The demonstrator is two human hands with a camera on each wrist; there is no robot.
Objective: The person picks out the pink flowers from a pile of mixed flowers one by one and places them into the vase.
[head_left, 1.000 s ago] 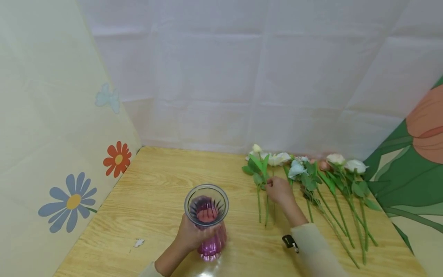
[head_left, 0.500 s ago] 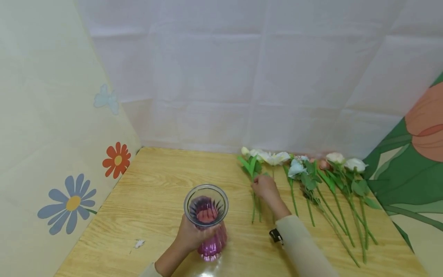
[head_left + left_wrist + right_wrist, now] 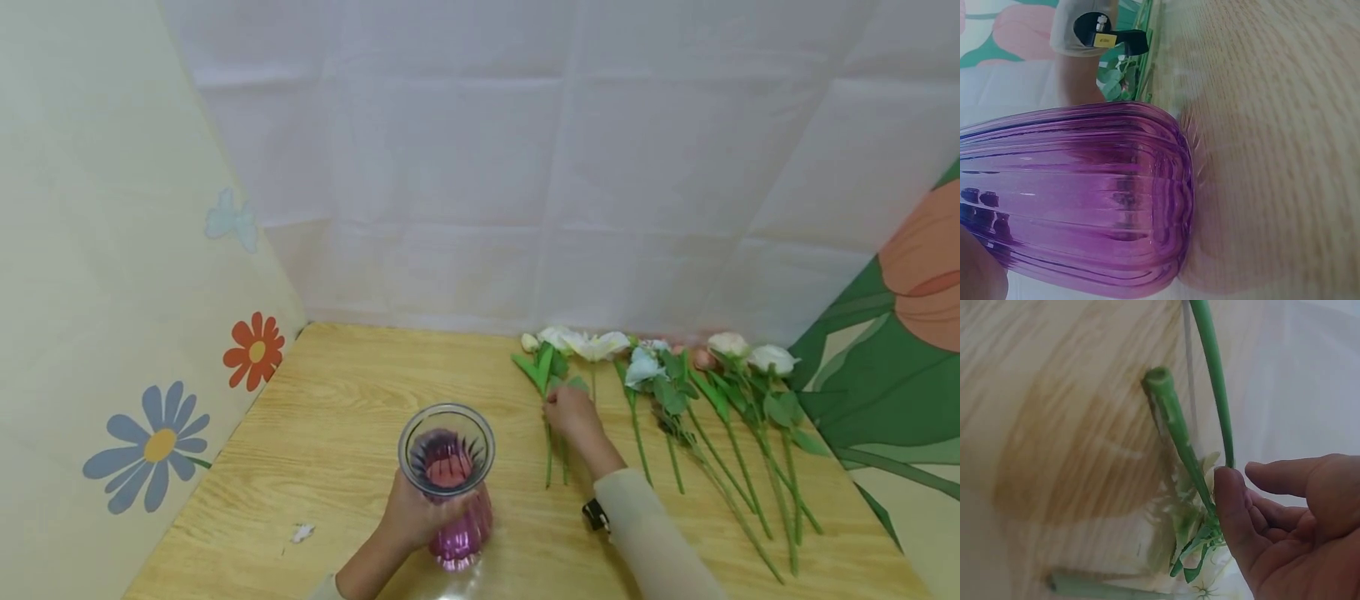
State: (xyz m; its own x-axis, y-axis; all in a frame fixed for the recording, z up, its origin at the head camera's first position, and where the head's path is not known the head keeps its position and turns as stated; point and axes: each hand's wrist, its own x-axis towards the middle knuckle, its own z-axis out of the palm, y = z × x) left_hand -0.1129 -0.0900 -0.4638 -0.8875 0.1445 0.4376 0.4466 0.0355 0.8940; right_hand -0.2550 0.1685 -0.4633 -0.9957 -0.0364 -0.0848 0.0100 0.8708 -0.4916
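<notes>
Left hand (image 3: 415, 515) wraps purple glass vase (image 3: 450, 492) at waist, upright on table (image 3: 337, 400); likely heavy, slick, breakable. Right hand (image 3: 570, 412) fingers loose, thumb touching flower stem (image 3: 1179, 425), not yet pinched. Stem looks light, stiff; take mid-stem, below leaves.

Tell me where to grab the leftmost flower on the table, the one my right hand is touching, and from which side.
Grip the leftmost flower on its bare green stem just below the leaves, about where your right hand rests now, coming from above. It lies flat on the table, bloom toward the back, and the leaves and head look too soft to hold. Your left hand holds the purple vase.
</notes>
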